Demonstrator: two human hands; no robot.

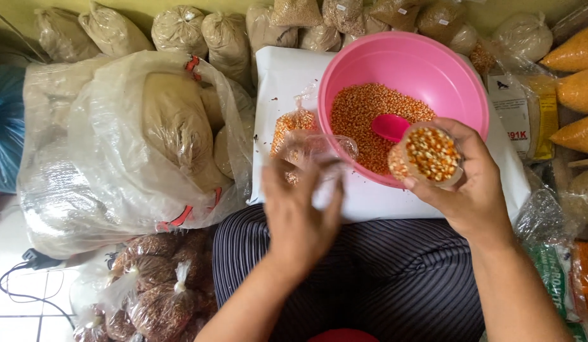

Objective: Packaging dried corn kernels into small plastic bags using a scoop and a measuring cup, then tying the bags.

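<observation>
Over the rim of a pink plastic basin (459, 76) the right hand (465, 183) holds a small clear bag of corn kernels (427, 154), its fingers wrapped round the bag's sides. The bag's mouth faces up and stands open, showing yellow and orange kernels packed to the top. Just beside it, the left hand (300, 212) (blurred) pinches a thin empty clear bag (316, 149), fingers closed on the film. More kernels and a pink scoop (390, 126) lie in the basin, which rests on a white board (281, 82) across the lap.
</observation>
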